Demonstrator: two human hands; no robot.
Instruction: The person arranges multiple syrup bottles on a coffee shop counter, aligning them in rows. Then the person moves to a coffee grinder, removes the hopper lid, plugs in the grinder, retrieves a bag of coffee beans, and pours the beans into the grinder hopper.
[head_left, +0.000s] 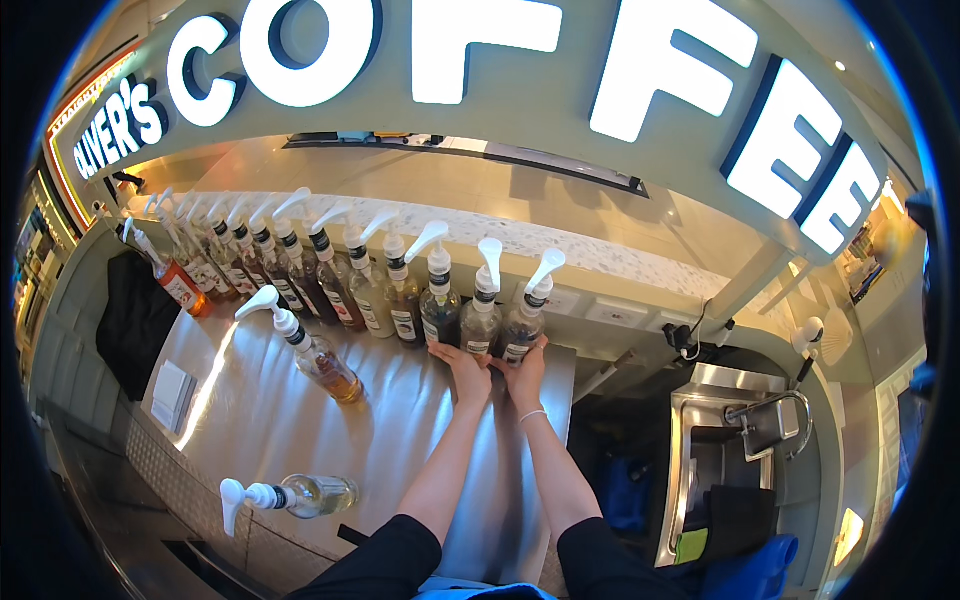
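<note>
At the right end of a long row of pump-topped syrup bottles, both my hands are low on the bottles. My left hand cups the base of the second syrup bottle from the end, its fingers reaching in front of the dark neighbouring bottle. Around the lower part of the end syrup bottle is my right hand, thumb on the left and fingers on the right. The two thumbs nearly meet. White pumps top these bottles, and the steel counter lies beneath them.
An amber syrup bottle stands apart left of my arms, with a pale one nearer me. White cards lie at the counter's left. A steel sink is at right. Large lit letters hang ahead.
</note>
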